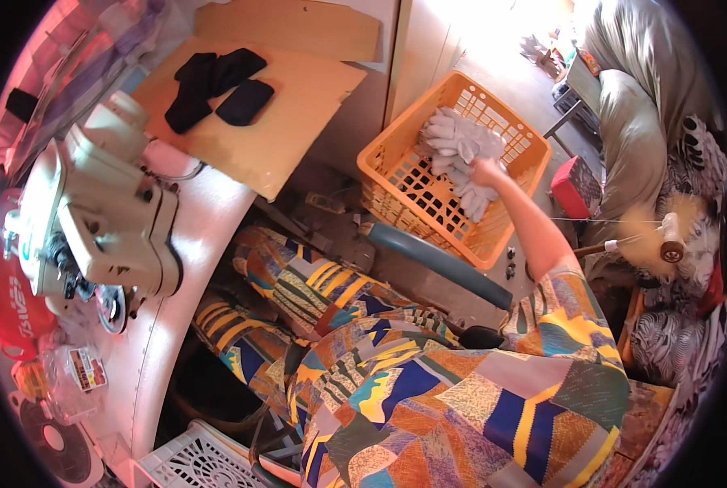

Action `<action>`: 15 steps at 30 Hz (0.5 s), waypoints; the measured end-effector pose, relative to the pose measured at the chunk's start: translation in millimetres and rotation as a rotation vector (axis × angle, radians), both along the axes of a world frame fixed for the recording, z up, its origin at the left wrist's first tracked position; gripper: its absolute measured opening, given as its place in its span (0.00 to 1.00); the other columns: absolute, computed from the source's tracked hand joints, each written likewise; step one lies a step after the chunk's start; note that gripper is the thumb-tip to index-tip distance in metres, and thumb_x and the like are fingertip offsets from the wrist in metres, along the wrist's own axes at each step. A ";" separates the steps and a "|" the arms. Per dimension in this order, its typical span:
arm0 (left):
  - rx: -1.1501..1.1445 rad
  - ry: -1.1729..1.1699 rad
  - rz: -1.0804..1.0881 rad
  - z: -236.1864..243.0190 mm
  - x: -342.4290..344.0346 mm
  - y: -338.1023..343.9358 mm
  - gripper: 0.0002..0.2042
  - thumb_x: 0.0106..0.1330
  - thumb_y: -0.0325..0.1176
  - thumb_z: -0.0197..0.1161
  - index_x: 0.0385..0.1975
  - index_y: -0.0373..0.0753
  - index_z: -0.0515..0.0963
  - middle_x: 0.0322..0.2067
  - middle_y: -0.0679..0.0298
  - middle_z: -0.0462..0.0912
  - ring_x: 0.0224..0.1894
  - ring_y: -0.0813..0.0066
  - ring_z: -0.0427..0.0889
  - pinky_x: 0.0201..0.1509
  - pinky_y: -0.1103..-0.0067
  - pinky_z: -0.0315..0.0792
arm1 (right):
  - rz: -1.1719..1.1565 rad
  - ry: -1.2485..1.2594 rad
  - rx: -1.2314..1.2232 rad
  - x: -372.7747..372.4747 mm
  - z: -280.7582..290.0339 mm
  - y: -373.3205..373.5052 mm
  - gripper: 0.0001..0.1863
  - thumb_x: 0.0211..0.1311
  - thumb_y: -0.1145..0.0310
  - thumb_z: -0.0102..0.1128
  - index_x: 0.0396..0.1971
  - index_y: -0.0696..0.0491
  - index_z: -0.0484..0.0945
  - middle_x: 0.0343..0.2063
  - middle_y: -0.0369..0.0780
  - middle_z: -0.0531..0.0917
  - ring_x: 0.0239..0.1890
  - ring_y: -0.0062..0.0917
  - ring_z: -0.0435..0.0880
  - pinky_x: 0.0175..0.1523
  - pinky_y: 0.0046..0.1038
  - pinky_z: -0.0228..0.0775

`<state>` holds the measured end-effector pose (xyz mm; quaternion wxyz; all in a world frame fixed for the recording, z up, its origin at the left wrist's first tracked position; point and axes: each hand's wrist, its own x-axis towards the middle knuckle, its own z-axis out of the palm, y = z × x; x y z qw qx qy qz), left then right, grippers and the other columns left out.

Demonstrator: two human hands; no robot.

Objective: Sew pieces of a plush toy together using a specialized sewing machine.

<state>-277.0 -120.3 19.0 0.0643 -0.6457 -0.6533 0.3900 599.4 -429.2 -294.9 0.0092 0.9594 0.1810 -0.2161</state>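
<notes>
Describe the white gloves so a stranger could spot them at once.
Look right of the pale machine for the big, open orange crate. Inside it, where the person's right hand reaches, lies a heap of white gloves. Their soft, pale, fingered shapes stand out against the crate's orange lattice.

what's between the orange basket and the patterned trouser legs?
A dark, padded bar, likely a chair armrest, crosses between the orange basket and the patterned trouser legs, as the head view shows.

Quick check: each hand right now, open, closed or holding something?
Left hand: not in view, cannot be told.
Right hand: at the white gloves; whether its fingers grip one cannot be told.
</notes>
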 end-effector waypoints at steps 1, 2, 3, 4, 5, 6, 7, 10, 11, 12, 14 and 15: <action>0.006 0.029 0.013 5.4 -2.9 -9.1 0.21 0.57 0.40 0.61 0.50 0.41 0.74 0.37 0.47 0.81 0.38 0.54 0.82 0.44 0.60 0.73 | -0.085 0.058 -0.198 -4.9 -26.1 5.6 0.28 0.53 0.54 0.63 0.57 0.33 0.74 0.66 0.55 0.54 0.59 0.53 0.71 0.66 0.39 0.61; -0.001 0.062 0.000 9.9 4.1 -5.6 0.21 0.58 0.40 0.61 0.51 0.41 0.74 0.37 0.46 0.81 0.38 0.54 0.82 0.45 0.60 0.73 | -0.120 0.105 -0.196 -16.0 -30.5 -0.6 0.28 0.54 0.54 0.63 0.58 0.30 0.74 0.69 0.54 0.46 0.60 0.54 0.68 0.67 0.42 0.57; -0.011 0.090 -0.010 13.7 10.6 -1.1 0.21 0.58 0.41 0.61 0.51 0.41 0.74 0.38 0.46 0.81 0.38 0.54 0.82 0.45 0.60 0.73 | -0.159 0.149 -0.198 -27.5 -30.7 -6.9 0.28 0.54 0.55 0.63 0.58 0.27 0.73 0.71 0.52 0.38 0.62 0.55 0.66 0.69 0.44 0.54; -0.005 0.116 -0.014 19.8 12.2 -4.8 0.21 0.58 0.41 0.61 0.51 0.42 0.74 0.38 0.46 0.81 0.38 0.54 0.82 0.45 0.60 0.73 | -0.165 0.120 -0.134 -31.5 -38.1 -10.0 0.28 0.54 0.55 0.64 0.58 0.27 0.73 0.71 0.51 0.36 0.63 0.55 0.65 0.69 0.44 0.54; -0.006 0.136 -0.017 25.8 14.0 -9.1 0.22 0.58 0.41 0.61 0.52 0.42 0.74 0.38 0.46 0.81 0.38 0.54 0.83 0.45 0.60 0.73 | -0.172 0.091 -0.072 -33.5 -42.8 -11.0 0.29 0.54 0.55 0.64 0.59 0.28 0.73 0.72 0.51 0.33 0.63 0.54 0.65 0.69 0.45 0.54; -0.007 0.157 -0.023 31.0 17.0 -12.5 0.22 0.58 0.42 0.61 0.52 0.42 0.73 0.38 0.45 0.81 0.38 0.54 0.83 0.45 0.60 0.73 | -0.157 0.077 -0.092 -33.9 -46.5 -7.2 0.29 0.54 0.57 0.64 0.59 0.29 0.73 0.72 0.48 0.30 0.63 0.54 0.65 0.68 0.43 0.57; -0.010 0.173 -0.024 34.4 18.6 -16.0 0.22 0.59 0.42 0.61 0.52 0.42 0.73 0.39 0.45 0.81 0.38 0.54 0.83 0.45 0.60 0.73 | -0.127 0.063 -0.064 -30.9 -48.7 -4.6 0.29 0.53 0.58 0.64 0.59 0.32 0.73 0.72 0.46 0.30 0.63 0.53 0.66 0.67 0.43 0.59; -0.017 0.208 -0.042 48.4 27.8 -24.6 0.23 0.59 0.43 0.61 0.54 0.43 0.73 0.39 0.44 0.82 0.38 0.54 0.83 0.45 0.59 0.73 | -0.065 0.011 -0.012 -16.8 -62.3 1.7 0.30 0.52 0.59 0.65 0.58 0.42 0.74 0.73 0.44 0.35 0.62 0.50 0.67 0.65 0.41 0.62; -0.031 0.218 -0.069 49.2 36.6 -25.4 0.23 0.59 0.44 0.61 0.54 0.43 0.73 0.39 0.44 0.82 0.38 0.54 0.84 0.45 0.59 0.73 | -0.061 -0.014 -0.013 -9.4 -67.6 3.8 0.29 0.52 0.60 0.65 0.57 0.46 0.75 0.73 0.44 0.39 0.62 0.48 0.68 0.64 0.40 0.64; -0.021 0.222 -0.060 53.9 38.1 -28.2 0.22 0.60 0.43 0.61 0.54 0.43 0.73 0.39 0.44 0.82 0.38 0.54 0.83 0.44 0.59 0.73 | -0.058 -0.037 -0.015 -1.3 -73.1 4.8 0.29 0.51 0.60 0.65 0.56 0.50 0.76 0.73 0.45 0.43 0.61 0.46 0.70 0.63 0.39 0.65; -0.020 0.207 -0.098 54.6 64.9 -28.2 0.22 0.60 0.42 0.60 0.53 0.42 0.74 0.37 0.45 0.82 0.37 0.54 0.83 0.43 0.60 0.73 | -0.053 -0.030 -0.019 28.2 -78.6 4.6 0.26 0.52 0.61 0.64 0.53 0.51 0.77 0.68 0.47 0.56 0.60 0.45 0.72 0.62 0.37 0.67; -0.030 0.194 -0.124 53.0 78.6 -27.4 0.21 0.60 0.41 0.60 0.53 0.42 0.74 0.36 0.45 0.82 0.37 0.54 0.83 0.42 0.60 0.73 | -0.051 -0.027 -0.023 40.8 -78.9 3.2 0.25 0.52 0.62 0.64 0.52 0.52 0.77 0.66 0.48 0.63 0.59 0.44 0.73 0.62 0.35 0.67</action>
